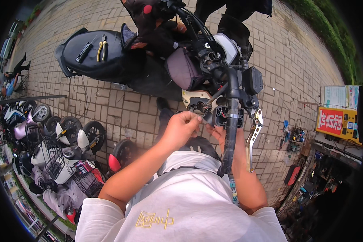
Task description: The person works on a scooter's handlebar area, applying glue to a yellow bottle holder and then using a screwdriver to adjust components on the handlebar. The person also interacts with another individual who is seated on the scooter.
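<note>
In front of me stands a motorbike, its handlebar (232,88) running toward my body. A black switch housing (218,117) sits on the bar with its inner parts and wires showing. Left of it, my left hand (183,128) is closed in a pinch near a small dark piece; what it grips is too small to make out. My right hand (218,136) reaches up under the housing, its fingers partly hidden by the bar and housing. A silver brake lever (253,141) hangs right of the grip (229,151), below a black fluid reservoir (253,80).
Yellow-handled pliers (102,49) and a slim black tool (84,52) lie on the black seat (68,46). Parked scooters (60,157) crowd the left. A yellow-and-red box (336,124) and a cluttered tool area (330,169) stand right. Someone's dark-clothed legs (207,7) show beyond the bike.
</note>
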Action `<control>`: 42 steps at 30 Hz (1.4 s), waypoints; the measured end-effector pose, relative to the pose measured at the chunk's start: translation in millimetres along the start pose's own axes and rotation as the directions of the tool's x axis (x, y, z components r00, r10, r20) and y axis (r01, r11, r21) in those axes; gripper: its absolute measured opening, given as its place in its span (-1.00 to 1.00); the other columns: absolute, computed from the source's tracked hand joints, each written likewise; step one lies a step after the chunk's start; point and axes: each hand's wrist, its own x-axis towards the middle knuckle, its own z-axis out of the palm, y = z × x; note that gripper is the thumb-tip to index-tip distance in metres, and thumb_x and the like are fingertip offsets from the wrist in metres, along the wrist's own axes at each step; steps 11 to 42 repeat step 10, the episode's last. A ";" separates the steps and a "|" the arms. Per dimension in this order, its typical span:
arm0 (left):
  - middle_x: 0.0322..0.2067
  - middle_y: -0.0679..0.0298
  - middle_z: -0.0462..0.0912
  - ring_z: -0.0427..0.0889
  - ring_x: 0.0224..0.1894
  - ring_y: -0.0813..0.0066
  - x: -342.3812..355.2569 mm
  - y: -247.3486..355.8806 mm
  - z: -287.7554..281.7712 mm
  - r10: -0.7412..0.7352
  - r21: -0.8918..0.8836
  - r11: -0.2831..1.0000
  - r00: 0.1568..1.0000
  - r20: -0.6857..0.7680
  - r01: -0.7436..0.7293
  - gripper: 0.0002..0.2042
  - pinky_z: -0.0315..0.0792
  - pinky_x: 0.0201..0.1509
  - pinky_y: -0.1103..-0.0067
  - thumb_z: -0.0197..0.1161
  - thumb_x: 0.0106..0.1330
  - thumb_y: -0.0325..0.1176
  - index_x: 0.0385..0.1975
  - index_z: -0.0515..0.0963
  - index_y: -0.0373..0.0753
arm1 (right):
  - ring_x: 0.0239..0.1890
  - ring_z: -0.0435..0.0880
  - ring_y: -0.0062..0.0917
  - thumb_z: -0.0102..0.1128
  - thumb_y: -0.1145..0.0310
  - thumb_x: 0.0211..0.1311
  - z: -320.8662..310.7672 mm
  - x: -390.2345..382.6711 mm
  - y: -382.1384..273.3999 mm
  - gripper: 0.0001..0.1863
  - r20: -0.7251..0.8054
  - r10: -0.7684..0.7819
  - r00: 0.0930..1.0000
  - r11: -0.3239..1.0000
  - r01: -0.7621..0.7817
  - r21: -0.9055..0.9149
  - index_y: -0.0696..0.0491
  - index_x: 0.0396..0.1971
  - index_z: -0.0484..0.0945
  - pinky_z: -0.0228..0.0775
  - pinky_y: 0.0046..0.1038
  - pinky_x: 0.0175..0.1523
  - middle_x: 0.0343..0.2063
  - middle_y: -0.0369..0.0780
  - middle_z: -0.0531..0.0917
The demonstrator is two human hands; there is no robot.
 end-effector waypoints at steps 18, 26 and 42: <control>-0.07 0.17 0.49 0.57 -0.02 0.29 -14.4 -49.5 30.5 0.399 0.158 0.910 0.914 -0.076 -0.384 -0.81 0.47 0.03 0.55 0.22 0.32 -0.47 -0.12 0.60 -0.36 | -0.44 0.51 -0.75 0.32 0.30 0.29 -4.6 -23.7 -11.8 -0.78 -0.036 -0.185 0.982 0.806 0.130 -0.578 0.17 -0.39 0.67 0.34 -0.63 -0.32 -0.49 -0.39 0.64; -0.07 0.17 0.49 0.57 -0.02 0.29 -14.4 -49.5 30.5 0.399 0.158 0.910 0.914 -0.076 -0.384 -0.81 0.47 0.03 0.55 0.22 0.32 -0.47 -0.12 0.60 -0.36 | -0.44 0.51 -0.75 0.32 0.30 0.29 -4.6 -23.7 -11.8 -0.78 -0.036 -0.185 0.982 0.806 0.130 -0.578 0.17 -0.39 0.67 0.34 -0.63 -0.32 -0.49 -0.39 0.64; -0.07 0.17 0.49 0.57 -0.02 0.29 -14.4 -49.5 30.5 0.399 0.158 0.910 0.914 -0.076 -0.384 -0.81 0.47 0.03 0.55 0.22 0.32 -0.47 -0.12 0.60 -0.36 | -0.44 0.51 -0.75 0.32 0.30 0.29 -4.6 -23.7 -11.8 -0.78 -0.036 -0.185 0.982 0.806 0.130 -0.578 0.17 -0.39 0.67 0.34 -0.63 -0.32 -0.49 -0.39 0.64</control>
